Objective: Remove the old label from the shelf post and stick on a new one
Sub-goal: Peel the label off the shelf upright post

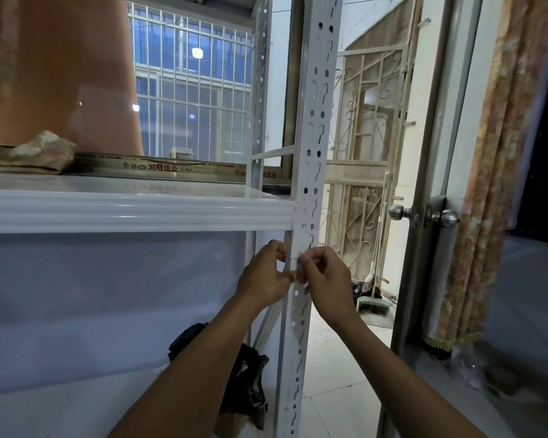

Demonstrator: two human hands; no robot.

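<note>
The white slotted shelf post stands upright in the middle of the view. A white label covers its front face just below the shelf beam. Both hands meet at the label's lower edge. My left hand comes in from the left, its thumb and fingertips pinched against the label and the post's left edge. My right hand comes in from the right, its fingertips pinched on the same lower edge. The fingers hide the exact grip.
A folded cloth and a printed aluminium bar lie on the shelf top. A black bag sits on the floor behind the post. To the right are a door with a round knob, a curtain and a broom.
</note>
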